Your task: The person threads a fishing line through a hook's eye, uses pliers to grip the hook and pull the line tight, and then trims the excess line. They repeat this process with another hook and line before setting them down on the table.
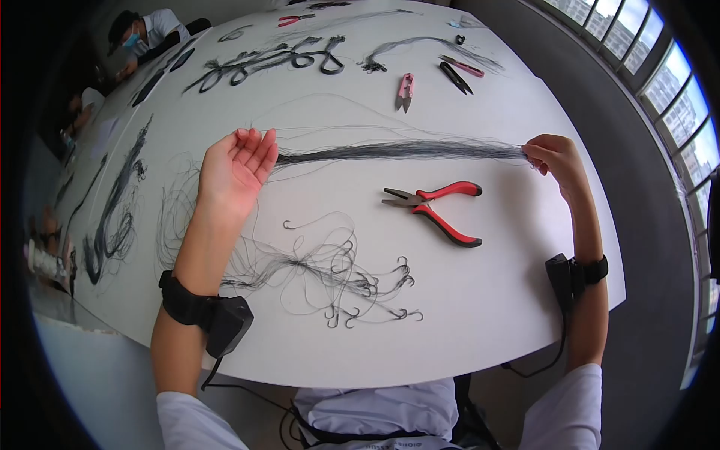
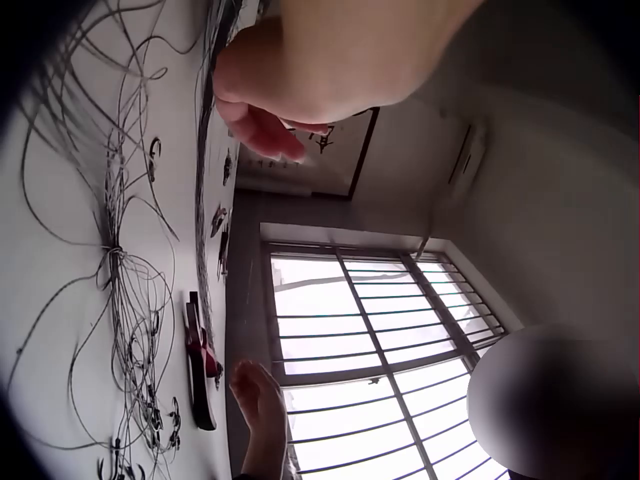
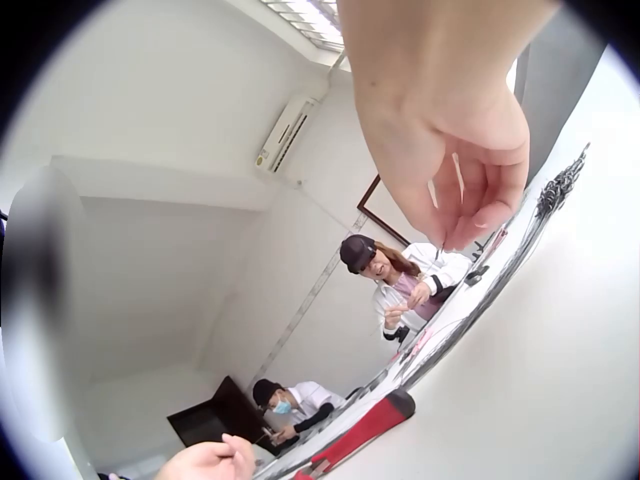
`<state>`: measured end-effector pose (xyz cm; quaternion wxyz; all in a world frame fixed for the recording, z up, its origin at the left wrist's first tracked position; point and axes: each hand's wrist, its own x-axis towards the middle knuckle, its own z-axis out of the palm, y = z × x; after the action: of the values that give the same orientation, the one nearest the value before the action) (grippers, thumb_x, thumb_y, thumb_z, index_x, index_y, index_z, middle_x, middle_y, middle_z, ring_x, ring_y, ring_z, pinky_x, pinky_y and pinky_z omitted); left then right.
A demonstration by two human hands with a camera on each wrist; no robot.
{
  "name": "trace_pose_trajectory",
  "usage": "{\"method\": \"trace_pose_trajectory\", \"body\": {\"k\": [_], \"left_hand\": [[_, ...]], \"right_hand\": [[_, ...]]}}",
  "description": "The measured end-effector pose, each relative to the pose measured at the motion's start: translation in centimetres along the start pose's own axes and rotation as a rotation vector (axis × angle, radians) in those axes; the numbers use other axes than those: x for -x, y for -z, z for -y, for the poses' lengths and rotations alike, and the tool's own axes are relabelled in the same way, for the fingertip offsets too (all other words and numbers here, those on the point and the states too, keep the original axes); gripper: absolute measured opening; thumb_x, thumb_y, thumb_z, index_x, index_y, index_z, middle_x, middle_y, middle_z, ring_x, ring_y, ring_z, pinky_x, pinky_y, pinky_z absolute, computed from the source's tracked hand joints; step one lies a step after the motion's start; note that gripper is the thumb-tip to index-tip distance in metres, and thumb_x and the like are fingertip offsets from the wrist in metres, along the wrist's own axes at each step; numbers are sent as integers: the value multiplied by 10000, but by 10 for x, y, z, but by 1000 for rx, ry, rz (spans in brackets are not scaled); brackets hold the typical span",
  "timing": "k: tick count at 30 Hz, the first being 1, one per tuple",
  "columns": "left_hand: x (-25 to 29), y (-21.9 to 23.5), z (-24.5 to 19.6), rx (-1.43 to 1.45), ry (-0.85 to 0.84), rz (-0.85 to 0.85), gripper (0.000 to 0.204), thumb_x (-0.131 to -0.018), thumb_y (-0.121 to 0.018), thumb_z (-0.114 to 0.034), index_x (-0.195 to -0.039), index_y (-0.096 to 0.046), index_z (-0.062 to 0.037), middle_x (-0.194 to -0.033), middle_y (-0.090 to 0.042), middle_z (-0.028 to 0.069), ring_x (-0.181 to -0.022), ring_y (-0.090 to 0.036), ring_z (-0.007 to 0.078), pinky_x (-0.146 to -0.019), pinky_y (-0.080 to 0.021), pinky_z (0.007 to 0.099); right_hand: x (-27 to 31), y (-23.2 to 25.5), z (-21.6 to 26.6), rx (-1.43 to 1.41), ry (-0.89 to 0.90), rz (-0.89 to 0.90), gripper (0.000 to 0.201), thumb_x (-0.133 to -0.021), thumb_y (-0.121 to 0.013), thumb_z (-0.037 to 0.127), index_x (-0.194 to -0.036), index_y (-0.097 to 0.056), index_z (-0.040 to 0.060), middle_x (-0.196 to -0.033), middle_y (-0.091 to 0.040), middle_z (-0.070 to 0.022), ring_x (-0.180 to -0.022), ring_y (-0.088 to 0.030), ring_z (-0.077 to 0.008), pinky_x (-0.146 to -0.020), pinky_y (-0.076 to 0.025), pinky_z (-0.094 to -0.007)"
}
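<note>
A long bundle of thin black line (image 1: 397, 151) lies stretched across the white table (image 1: 495, 315). My left hand (image 1: 244, 155) is at its left end, palm up with the fingers straight, and the bundle's end meets the fingers. My right hand (image 1: 534, 154) pinches the right end between thumb and fingertips. In the right wrist view the fingertips (image 3: 470, 225) close on a few fine strands. In the left wrist view the left hand (image 2: 300, 70) hovers just over the table. Whether the left fingers trap the bundle's end is hidden.
Red-handled pliers (image 1: 436, 207) lie just in front of the bundle. A tangle of line with several hooks (image 1: 337, 281) lies in front of my left forearm. Pink snips (image 1: 405, 91), other cutters (image 1: 457, 73) and more black bundles (image 1: 277, 60) lie farther back. People sit at the table's far left.
</note>
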<state>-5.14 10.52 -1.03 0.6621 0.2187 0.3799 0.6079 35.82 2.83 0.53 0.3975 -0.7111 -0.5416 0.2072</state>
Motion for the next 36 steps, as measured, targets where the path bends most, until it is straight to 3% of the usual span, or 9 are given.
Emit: {"method": "trace_pose_trajectory", "body": {"k": [6,10,13,16,21,29,31,33,36], "left_hand": [[10,-9,-5,220,-127,2,244,-905,-414,-186,-1038,-441,17,-1183,-463,221,-1125,-477,303,-967,-403,409],[21,-16,-5,156,-216,27,393,-898,-440,-243,-1161,-382,42,-1254,-420,242,-1178,-432,311,-993,-371,420],[20,-13,-5,90,-231,36,457,-879,-484,-277,-1184,-387,50,-1202,-449,221,-1145,-450,288,-970,-388,395],[16,-10,-2,40,-137,36,392,-851,-514,-298,-1076,-470,19,-1048,-529,156,-949,-530,234,-871,-432,367],[25,-17,4,-190,-43,260,238,-834,-541,-252,-925,-553,-32,-766,-554,22,-680,-525,140,-649,-440,284],[27,-22,16,-269,49,321,180,-871,-506,-216,-926,-528,-46,-716,-515,0,-647,-496,121,-594,-417,259],[28,-18,13,-304,36,283,172,-875,-503,-210,-918,-534,-46,-712,-520,-2,-638,-497,115,-588,-415,255],[33,-23,14,-519,-43,482,159,-886,-499,-191,-889,-549,-41,-716,-539,-1,-632,-515,98,-595,-427,238],[34,-27,20,-809,-112,729,110,-868,-538,-121,-882,-577,-19,-713,-582,15,-639,-559,84,-619,-464,221]], "right_hand": [[-7,8,-17,149,-79,-86,131,-732,-631,90,-762,-655,-35,-558,-549,-38,-454,-446,-75,-407,-334,-204],[-9,14,-23,212,-92,-107,142,-729,-640,104,-767,-659,-32,-559,-549,-37,-452,-443,-73,-402,-333,-205],[-9,14,-28,256,-91,-115,141,-727,-638,108,-763,-657,-27,-563,-551,-36,-450,-439,-71,-398,-331,-205],[-10,15,-29,266,-70,-143,126,-727,-624,97,-762,-649,-21,-575,-561,-34,-454,-448,-71,-399,-340,-204],[-10,12,-28,267,-14,-171,97,-731,-600,75,-771,-642,-2,-612,-595,-39,-502,-511,-70,-414,-377,-204],[-7,16,-27,282,-43,-255,120,-790,-618,138,-790,-587,23,-639,-625,-54,-540,-564,-84,-463,-426,-221],[-5,7,-19,250,57,-314,106,-796,-609,134,-793,-587,30,-639,-622,-49,-539,-565,-85,-490,-434,-230],[0,-9,-6,267,93,-275,96,-808,-601,128,-792,-601,33,-644,-622,-45,-542,-564,-88,-501,-431,-231],[19,-38,23,222,433,-37,51,-794,-617,89,-770,-629,45,-674,-625,-24,-599,-555,-93,-531,-423,-230]]}}
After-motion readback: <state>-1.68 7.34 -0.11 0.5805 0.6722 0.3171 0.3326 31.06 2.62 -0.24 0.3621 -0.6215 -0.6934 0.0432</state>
